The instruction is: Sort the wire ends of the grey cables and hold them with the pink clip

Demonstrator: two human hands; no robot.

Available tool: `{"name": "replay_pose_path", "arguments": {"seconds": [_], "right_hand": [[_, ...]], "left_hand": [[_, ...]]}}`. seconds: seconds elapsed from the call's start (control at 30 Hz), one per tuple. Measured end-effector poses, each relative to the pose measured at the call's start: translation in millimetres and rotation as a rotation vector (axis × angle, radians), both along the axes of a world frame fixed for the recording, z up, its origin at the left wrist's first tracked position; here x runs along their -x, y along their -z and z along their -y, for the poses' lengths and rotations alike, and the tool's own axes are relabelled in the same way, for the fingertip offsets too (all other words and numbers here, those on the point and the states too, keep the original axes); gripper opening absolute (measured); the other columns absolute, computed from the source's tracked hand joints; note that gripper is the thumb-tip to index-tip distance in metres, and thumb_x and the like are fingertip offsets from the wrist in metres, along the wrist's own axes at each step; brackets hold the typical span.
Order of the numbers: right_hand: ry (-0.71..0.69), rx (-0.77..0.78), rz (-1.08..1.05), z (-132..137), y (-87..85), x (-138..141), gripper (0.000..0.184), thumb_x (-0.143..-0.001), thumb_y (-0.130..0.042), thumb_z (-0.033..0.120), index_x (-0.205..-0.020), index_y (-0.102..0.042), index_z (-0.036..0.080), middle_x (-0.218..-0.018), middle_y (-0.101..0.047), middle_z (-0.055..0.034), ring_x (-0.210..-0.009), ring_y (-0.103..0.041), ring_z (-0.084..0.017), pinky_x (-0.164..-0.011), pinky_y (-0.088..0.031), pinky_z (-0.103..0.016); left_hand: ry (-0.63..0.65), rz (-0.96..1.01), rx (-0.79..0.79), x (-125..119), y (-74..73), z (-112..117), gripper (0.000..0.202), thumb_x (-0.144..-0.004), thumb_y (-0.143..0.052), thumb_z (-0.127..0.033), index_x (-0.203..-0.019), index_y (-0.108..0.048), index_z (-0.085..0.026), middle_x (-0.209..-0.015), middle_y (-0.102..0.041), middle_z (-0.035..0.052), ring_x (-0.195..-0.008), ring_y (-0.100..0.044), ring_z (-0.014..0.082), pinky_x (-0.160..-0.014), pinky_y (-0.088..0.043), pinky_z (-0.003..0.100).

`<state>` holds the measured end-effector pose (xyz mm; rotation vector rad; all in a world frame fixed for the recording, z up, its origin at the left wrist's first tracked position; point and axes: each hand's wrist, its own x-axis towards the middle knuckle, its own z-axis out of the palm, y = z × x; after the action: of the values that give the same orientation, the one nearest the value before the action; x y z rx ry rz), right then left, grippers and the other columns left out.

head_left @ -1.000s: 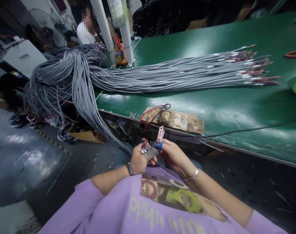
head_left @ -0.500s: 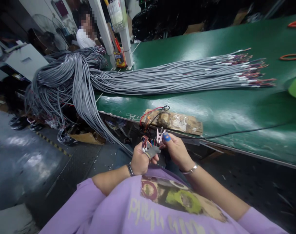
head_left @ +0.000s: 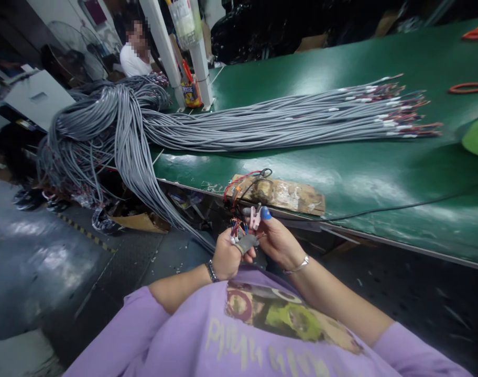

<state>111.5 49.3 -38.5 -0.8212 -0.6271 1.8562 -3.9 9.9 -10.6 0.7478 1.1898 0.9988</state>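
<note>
My left hand is closed around the ends of a bundle of grey cables, just in front of the bench edge. Thin coloured wires fan out above its fingers, and a grey cover wraps the thumb. Close on the right, my right hand pinches a pink clip like a clothes peg. A blue cover sits on that thumb's tip. The clip is beside the coloured wires; whether its jaws grip one of them I cannot tell.
More grey cables lie along the green bench and hang over its left side. A worn wooden board with red and black leads sits at the front edge. Behind stands a white post; a person is at the back left.
My right hand has shifted slightly left, and the pink clip has turned in its fingers. My left hand stays nearly in place with the cables. The whole view has shifted slightly.
</note>
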Motion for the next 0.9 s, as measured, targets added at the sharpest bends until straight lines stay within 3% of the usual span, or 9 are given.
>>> {"name": "replay_pose_path", "arguments": {"seconds": [0.1,0.2,0.37,0.53,0.67,0.77,0.9], "right_hand": [[0.012,0.036,-0.038,2,-2.5,-1,0.050,-0.062,-0.074,0.071,-0.070,-0.068,0.021,-0.058,-0.061,-0.0001,-0.051,-0.051,-0.015,-0.050,-0.043,-0.028],[-0.074,0.053,-0.034,10,-5.8,-6,0.056,-0.056,-0.075,0.074,-0.071,-0.069,0.020,-0.062,-0.064,-0.0004,-0.053,-0.053,-0.013,-0.053,-0.044,-0.027],[-0.170,-0.030,0.096,25,-12.1,-12,0.045,-0.056,-0.085,0.057,-0.068,-0.066,0.019,-0.055,-0.062,0.0019,-0.051,-0.055,-0.012,-0.053,-0.043,-0.025],[-0.252,-0.139,0.231,29,-20.1,-13,0.040,-0.065,-0.079,0.056,-0.070,-0.063,0.020,-0.053,-0.064,0.0014,-0.045,-0.055,-0.014,-0.050,-0.042,-0.027],[-0.240,-0.272,0.415,26,-20.5,-17,0.041,-0.068,-0.075,0.058,-0.073,-0.065,0.019,-0.060,-0.064,0.0010,-0.050,-0.053,-0.013,-0.051,-0.042,-0.027],[-0.187,-0.293,0.467,24,-15.3,-22,0.046,-0.069,-0.072,0.063,-0.078,-0.066,0.018,-0.065,-0.064,0.0004,-0.057,-0.052,-0.013,-0.056,-0.043,-0.027],[-0.151,-0.195,0.435,27,-8.6,-21,0.052,-0.058,-0.079,0.065,-0.076,-0.063,0.018,-0.064,-0.061,0.0014,-0.057,-0.049,-0.012,-0.055,-0.042,-0.026]], "left_hand": [[-0.013,0.009,0.002,2,0.0,1,0.054,-0.050,-0.081,-0.060,-0.065,-0.051,-0.018,-0.043,-0.055,-0.0034,-0.033,-0.044,0.0073,-0.034,-0.031,0.019],[-0.012,0.003,0.007,5,2.3,4,0.054,-0.050,-0.081,-0.060,-0.065,-0.050,-0.018,-0.043,-0.055,-0.0032,-0.033,-0.044,0.0075,-0.034,-0.031,0.019],[0.004,-0.022,-0.004,13,8.3,8,0.051,-0.052,-0.083,-0.055,-0.066,-0.051,-0.018,-0.046,-0.058,-0.0022,-0.036,-0.047,0.0079,-0.037,-0.034,0.019],[0.199,-0.080,0.012,17,7.7,7,0.045,-0.054,-0.083,-0.050,-0.065,-0.056,-0.016,-0.047,-0.059,-0.0004,-0.037,-0.049,0.0088,-0.039,-0.036,0.020],[0.318,-0.085,0.073,17,6.9,4,0.046,-0.051,-0.083,-0.052,-0.062,-0.056,-0.016,-0.046,-0.059,0.0005,-0.035,-0.050,0.0095,-0.036,-0.032,0.020],[0.239,-0.074,0.068,16,10.1,3,0.049,-0.051,-0.081,-0.056,-0.061,-0.053,-0.017,-0.045,-0.058,-0.0004,-0.034,-0.048,0.0086,-0.036,-0.031,0.019],[0.066,-0.061,0.046,14,15.7,2,0.052,-0.052,-0.079,-0.059,-0.062,-0.051,-0.017,-0.045,-0.058,-0.0004,-0.034,-0.047,0.0081,-0.036,-0.032,0.019]]}}
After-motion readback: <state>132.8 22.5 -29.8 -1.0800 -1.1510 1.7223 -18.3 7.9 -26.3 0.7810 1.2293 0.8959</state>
